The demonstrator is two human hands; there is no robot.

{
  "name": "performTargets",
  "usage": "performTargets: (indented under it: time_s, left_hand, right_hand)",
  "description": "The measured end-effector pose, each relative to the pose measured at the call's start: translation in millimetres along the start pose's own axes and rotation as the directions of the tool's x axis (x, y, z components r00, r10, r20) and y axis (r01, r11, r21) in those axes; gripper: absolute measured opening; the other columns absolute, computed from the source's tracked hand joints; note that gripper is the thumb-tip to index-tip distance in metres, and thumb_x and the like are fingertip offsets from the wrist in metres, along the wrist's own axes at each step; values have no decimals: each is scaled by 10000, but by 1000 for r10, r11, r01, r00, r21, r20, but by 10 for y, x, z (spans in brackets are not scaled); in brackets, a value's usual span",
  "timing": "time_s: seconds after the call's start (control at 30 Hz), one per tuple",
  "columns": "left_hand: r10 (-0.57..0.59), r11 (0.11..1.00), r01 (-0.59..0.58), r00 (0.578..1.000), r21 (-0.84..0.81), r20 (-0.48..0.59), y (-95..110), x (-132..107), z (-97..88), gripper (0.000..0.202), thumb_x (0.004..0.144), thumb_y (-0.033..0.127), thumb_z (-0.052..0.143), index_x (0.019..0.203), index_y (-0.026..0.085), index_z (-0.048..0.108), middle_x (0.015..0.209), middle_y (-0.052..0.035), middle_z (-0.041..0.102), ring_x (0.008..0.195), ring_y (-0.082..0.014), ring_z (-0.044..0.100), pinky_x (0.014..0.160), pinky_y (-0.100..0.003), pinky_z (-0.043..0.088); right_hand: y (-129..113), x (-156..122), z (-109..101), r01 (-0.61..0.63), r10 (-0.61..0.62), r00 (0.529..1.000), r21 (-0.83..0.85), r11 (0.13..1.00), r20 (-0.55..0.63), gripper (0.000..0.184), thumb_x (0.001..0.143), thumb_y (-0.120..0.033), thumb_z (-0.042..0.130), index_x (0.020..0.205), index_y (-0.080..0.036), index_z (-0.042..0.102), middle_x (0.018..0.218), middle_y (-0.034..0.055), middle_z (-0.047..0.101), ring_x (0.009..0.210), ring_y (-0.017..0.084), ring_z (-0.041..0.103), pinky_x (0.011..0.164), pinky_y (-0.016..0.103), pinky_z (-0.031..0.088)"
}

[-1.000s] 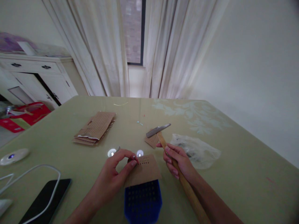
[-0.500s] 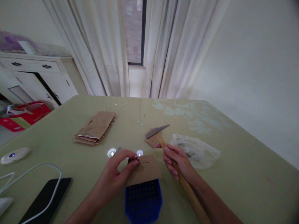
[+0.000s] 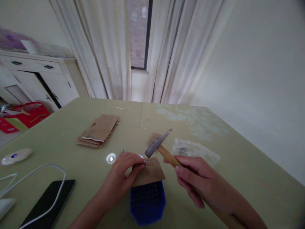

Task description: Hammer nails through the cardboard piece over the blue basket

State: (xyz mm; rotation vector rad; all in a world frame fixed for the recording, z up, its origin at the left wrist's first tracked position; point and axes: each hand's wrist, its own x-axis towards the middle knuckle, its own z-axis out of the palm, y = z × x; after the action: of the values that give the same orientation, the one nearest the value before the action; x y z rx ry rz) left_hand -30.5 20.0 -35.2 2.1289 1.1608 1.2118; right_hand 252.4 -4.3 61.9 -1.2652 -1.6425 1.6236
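Observation:
My left hand pinches something small, perhaps a nail, at the left edge of a perforated brown cardboard piece. That piece lies over a blue perforated block on the green table. My right hand is closed round the wooden handle of a hammer. The steel head hangs just above the cardboard's far edge, close to my left fingertips.
A stack of perforated cardboard lies far left of centre. A smaller cardboard scrap and a clear plastic bag sit beyond the hammer. A black phone, a white cable and a white disc are at the left.
My right hand has swung the hammer left and down, bringing its head over the cardboard near my left fingers. The left hand keeps its pinch. The camera has shifted slightly.

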Motion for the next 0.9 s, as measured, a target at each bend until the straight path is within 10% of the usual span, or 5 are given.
performTargets:
  time_s: [0.3, 0.9]
  left_hand:
    - [-42, 999, 41, 998, 12, 50, 68, 36, -25, 158, 1028, 274, 653, 977, 266, 803, 968, -48, 829, 924, -245, 738, 884, -383, 534]
    - [-118, 990, 128, 980, -55, 160, 134, 41, -148, 222, 869, 278, 835, 1089, 272, 807, 1144, -66, 800, 1048, -261, 749, 924, -367, 572]
  right_hand:
    - [-330, -200, 204, 48, -72, 996, -390, 919, -47, 374, 1110, -493, 551, 862, -228, 643, 505, -79, 504, 402, 95, 437, 475, 220, 408]
    - [-233, -248, 326, -10, -27, 996, -418, 908, -82, 388, 1128, -508, 489, 899, -225, 624, 519, -90, 464, 389, 89, 406, 428, 210, 357]
